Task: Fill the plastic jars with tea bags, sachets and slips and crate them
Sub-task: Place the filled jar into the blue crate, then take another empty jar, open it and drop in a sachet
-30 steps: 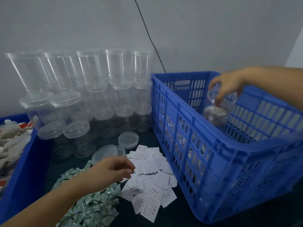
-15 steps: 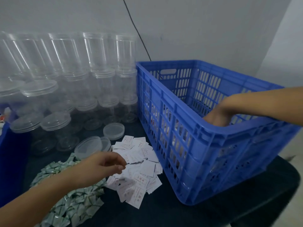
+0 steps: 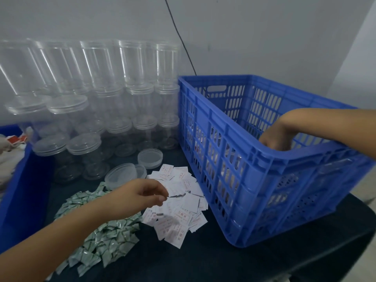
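My right hand (image 3: 274, 137) reaches down inside the blue slatted crate (image 3: 270, 157) at the right; the crate's near rim hides its fingers and whatever they touch. My left hand (image 3: 140, 193) hovers with loosely curled fingers over the pile of white printed slips (image 3: 179, 216), holding nothing that I can see. Green-and-white sachets (image 3: 105, 237) lie heaped under my left forearm. Several clear plastic jars (image 3: 130, 64) are stacked against the wall at the back left, some with lids on. Pale shapes show through the crate's slots.
Loose clear lids (image 3: 150, 158) lie behind the slips. A second blue bin (image 3: 22, 180) at the far left holds tea bags (image 3: 8, 151). A black cable (image 3: 183, 43) runs down the grey wall. The dark table's edge is at the lower right.
My right hand, which held a filled jar above the crate, has gone down inside it and the jar is out of sight. The left hand has stayed over the slips.
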Available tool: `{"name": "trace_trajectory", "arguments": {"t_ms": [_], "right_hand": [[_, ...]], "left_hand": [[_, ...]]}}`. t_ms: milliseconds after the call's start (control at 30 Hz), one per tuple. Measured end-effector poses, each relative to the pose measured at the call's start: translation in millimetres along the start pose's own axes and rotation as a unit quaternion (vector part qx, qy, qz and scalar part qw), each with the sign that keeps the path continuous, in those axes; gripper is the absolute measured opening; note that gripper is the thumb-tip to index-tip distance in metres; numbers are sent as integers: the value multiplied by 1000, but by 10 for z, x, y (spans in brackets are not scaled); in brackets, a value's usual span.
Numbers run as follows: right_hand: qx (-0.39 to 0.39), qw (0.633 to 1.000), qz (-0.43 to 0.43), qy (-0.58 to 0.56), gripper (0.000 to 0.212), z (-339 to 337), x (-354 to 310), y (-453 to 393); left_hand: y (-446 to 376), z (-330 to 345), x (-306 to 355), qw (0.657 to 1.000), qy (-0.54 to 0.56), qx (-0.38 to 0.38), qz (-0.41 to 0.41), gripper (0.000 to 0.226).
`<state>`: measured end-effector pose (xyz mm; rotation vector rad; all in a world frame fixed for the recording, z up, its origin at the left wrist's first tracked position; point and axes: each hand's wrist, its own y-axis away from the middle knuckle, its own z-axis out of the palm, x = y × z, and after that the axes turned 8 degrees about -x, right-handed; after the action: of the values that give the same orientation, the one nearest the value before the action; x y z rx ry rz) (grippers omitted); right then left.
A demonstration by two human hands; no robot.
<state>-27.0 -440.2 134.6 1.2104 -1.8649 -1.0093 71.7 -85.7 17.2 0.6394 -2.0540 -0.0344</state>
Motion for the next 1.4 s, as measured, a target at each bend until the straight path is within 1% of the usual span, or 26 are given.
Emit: {"name": "trace_trajectory", "arguments": {"t_ms": [33,67,100,133,167,200,267,333,367,400,433,467,567,667,767,833,900,967,1067,1133,1267,1400], "right_hand": [[40,999,3,-12,17,-56,14,55],[104,994,7,-24,26,-97,20,135],[182,983,3,-39,31,-148,12,234],[268,962,-5,-46,33,-213,-1,367],[350,934,-23,-63,33,-291,-4,503],[428,897,-53,-100,31,-349,-53,655],[543,810,-134,-175,21,-408,-304,979],[607,732,-225,-212,13,-419,-695,1259],[621,704,-268,-218,11,-423,-938,1359],[623,686,-306,-217,11,-427,-1196,1424],[619,678,-333,-214,11,-441,-1457,1447],[606,680,-352,-213,12,-466,-1710,1425],[561,719,-368,-182,20,-544,-2370,1134],[512,758,-367,-171,29,-605,-2826,598],[463,780,-372,-196,53,-657,-3207,107],[458,786,-360,-207,73,-705,-3423,-169],[479,777,-337,-229,92,-758,-3580,-375],[501,754,-333,-265,107,-825,-3664,-484],[516,713,-370,-296,119,-992,-3717,-552],[512,697,-398,-304,120,-1095,-3751,-571],[514,696,-404,-297,113,-1225,-3833,-641],[520,687,-404,-307,108,-1250,-3898,-739]], "left_hand": [[3,1,10,1000,3,0,1,10],[9,4,18,1000,5,2,1,10],[16,7,27,1000,6,3,1,10],[24,6,36,1000,7,7,1,10],[31,6,47,1000,8,10,2,10],[42,1,59,1000,7,13,2,10],[75,-24,88,1000,2,18,1,9],[123,-76,118,1000,-15,25,-4,9],[159,-111,132,999,-26,32,-5,9],[202,-147,140,999,-33,41,-6,9],[256,-185,140,998,-37,50,-6,9],[318,-225,130,997,-43,60,-7,9],[577,-345,24,992,-79,92,-19,8],[841,-467,-150,980,-135,137,-46,7],[1014,-600,-334,950,-239,183,-80,12],[1056,-647,-452,935,-265,222,-84,14],[1074,-656,-570,931,-249,253,-83,13],[1072,-649,-674,933,-229,263,-93,13],[1052,-661,-745,932,-219,274,-91,14],[1039,-680,-751,929,-219,286,-84,14],[1022,-701,-743,926,-219,294,-86,16],[1033,-689,-731,926,-219,296,-87,16]]}}
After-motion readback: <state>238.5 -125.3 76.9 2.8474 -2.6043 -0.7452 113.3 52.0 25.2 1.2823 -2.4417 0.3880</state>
